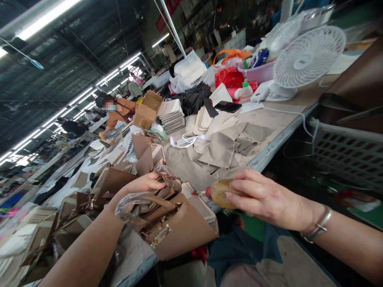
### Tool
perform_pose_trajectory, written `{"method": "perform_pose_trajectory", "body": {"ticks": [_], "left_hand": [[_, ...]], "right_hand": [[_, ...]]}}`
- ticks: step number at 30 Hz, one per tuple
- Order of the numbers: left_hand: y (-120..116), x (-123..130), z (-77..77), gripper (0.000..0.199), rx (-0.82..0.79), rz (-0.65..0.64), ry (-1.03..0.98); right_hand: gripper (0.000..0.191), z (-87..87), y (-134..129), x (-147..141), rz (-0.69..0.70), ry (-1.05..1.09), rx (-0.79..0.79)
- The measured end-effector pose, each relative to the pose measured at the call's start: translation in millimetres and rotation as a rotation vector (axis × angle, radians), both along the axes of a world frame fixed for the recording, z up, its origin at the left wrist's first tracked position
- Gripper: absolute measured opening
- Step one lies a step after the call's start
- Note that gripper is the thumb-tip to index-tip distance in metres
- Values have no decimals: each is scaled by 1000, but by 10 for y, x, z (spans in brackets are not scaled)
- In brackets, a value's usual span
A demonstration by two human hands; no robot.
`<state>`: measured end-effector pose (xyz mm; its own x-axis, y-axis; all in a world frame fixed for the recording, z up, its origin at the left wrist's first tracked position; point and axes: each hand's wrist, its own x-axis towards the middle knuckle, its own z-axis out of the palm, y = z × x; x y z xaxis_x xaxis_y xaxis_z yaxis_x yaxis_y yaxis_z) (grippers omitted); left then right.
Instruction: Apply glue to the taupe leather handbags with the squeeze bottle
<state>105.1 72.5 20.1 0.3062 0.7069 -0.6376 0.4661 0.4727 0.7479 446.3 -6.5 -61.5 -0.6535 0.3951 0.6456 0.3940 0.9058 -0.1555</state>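
A tan handbag [185, 229] lies tilted at the table's front edge, its handle partly wrapped in clear plastic. My left hand [151, 182] reaches over the bag and grips its upper far part; some of the fingertips are hidden among the folds. In my right hand [263, 197] is a squeeze bottle [220, 193] of yellowish liquid with a red tip. The tip points left at the pale inner panel [199, 203] along the bag's open side. Whether it touches the panel I cannot tell.
More brown bags [110, 183] stand to the left. Grey cloth pieces [220, 149], stacked panels [171, 115], a cardboard box [147, 109], a phone [228, 106] and a white fan [309, 57] are on the table. A plastic crate [347, 151] is at the right. A co-worker [118, 113] is farther back.
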Motion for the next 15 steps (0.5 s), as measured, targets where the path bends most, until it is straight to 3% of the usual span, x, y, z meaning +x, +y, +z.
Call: {"method": "perform_pose_trajectory", "body": {"ticks": [8, 15], "left_hand": [[32, 139, 9, 39, -27, 5, 68], [87, 156, -13, 39, -54, 42, 86]], "right_hand": [[21, -10, 158, -13, -23, 34, -22], [22, -207, 86, 87, 39, 9, -152]]}}
